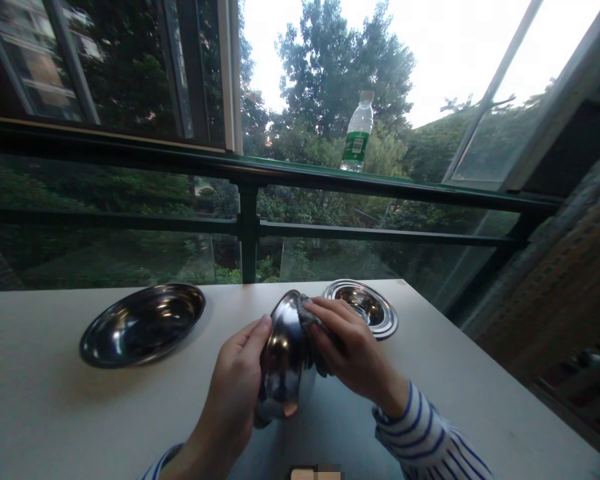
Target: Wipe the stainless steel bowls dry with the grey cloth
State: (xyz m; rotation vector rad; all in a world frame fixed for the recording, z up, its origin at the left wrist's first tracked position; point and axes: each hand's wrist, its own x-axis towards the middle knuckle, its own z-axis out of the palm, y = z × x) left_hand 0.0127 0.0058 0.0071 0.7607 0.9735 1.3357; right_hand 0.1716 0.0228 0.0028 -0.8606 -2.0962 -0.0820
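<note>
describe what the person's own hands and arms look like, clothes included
Both the left hand and the right hand are bare, with no gloves, and no watch or ring shows. The right sleeve is white with blue stripes and ends near the wrist. Only a sliver of the left sleeve shows, striped likewise.

Gray daylight is coming in from outside, where the sky (445,60) is glowing so white that it is showing no detail, while the trees (345,60) and the right wall (570,287) are looking dark. Small bright spots are shining on the left bowl (145,327) and the middle bowl (283,350), and soft, faint shadows are lying on the white table (25,427). The wide lens is making the rail (300,177) look bent, and the far right side is looking stretched, dim and a bit fuzzy.
</note>
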